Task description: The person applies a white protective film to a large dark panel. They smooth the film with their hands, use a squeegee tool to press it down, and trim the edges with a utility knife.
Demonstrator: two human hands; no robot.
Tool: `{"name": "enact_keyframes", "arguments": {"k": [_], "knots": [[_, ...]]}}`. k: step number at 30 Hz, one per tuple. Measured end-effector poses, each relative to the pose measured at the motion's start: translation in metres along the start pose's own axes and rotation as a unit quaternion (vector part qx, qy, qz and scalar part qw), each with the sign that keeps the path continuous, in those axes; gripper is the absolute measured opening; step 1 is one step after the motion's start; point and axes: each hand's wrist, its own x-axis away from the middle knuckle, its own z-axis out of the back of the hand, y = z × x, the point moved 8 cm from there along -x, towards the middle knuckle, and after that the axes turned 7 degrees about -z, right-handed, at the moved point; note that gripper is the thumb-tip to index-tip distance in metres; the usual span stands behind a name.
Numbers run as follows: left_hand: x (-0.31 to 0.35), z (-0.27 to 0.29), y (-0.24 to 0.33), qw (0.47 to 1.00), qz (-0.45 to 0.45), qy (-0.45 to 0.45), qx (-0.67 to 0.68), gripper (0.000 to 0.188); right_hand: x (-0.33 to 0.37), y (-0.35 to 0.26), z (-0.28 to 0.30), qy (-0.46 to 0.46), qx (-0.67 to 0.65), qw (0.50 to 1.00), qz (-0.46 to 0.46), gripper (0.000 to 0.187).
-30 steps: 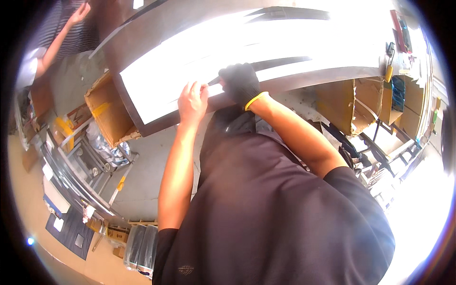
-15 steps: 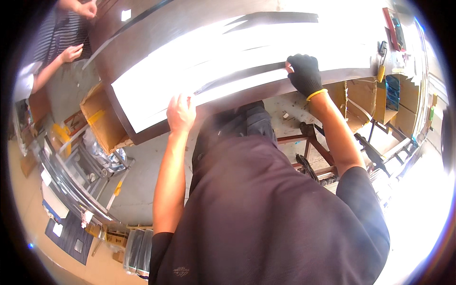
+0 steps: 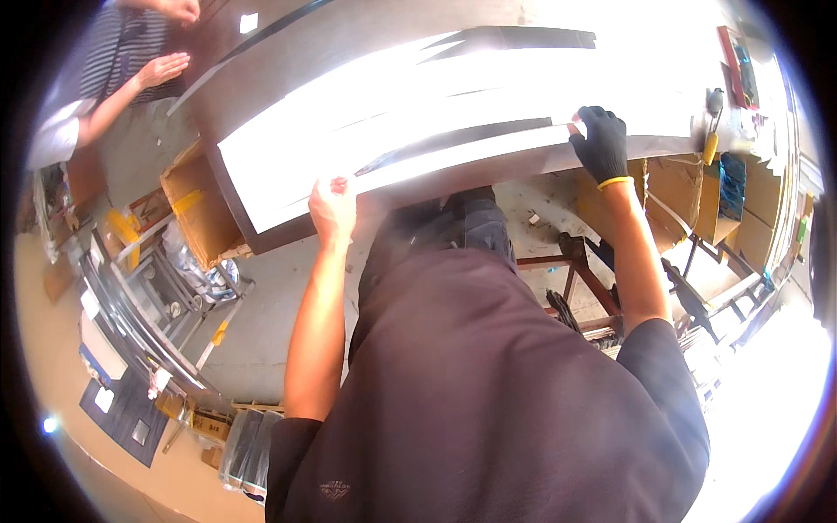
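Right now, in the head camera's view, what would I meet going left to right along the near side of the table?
Cardboard box, bare left hand, dark strip, gloved right hand, yellow-handled tool.

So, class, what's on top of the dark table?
Bright white material covers much of the dark table, hiding the surface beneath; the left hand hides part of the near side.
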Motion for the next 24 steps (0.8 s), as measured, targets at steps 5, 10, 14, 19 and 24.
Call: {"name": "enact_keyframes", "arguments": {"k": [5,10,14,19,24], "knots": [[0.002,-0.009,0.055,0.99,-0.14,-0.026,-0.008,0.012,0.017,-0.088,-0.001,0.011,-0.153,0.987,0.045,0.016],[-0.01,-0.059,0.107,0.965,-0.234,-0.109,-0.038,0.013,0.019,-0.174,-0.022,-0.04,-0.25,0.963,0.091,0.018],[-0.017,-0.074,0.126,0.963,-0.236,-0.119,-0.05,0.013,0.018,-0.21,-0.041,-0.01,-0.179,0.978,0.102,0.017],[-0.017,-0.079,0.133,0.958,-0.27,-0.09,-0.046,0.014,0.012,-0.222,-0.05,-0.043,-0.1,0.99,0.087,0.015],[-0.016,-0.087,0.127,0.955,-0.276,-0.095,-0.06,0.011,0.009,-0.226,-0.053,-0.04,-0.079,0.989,0.118,0.014]]}}
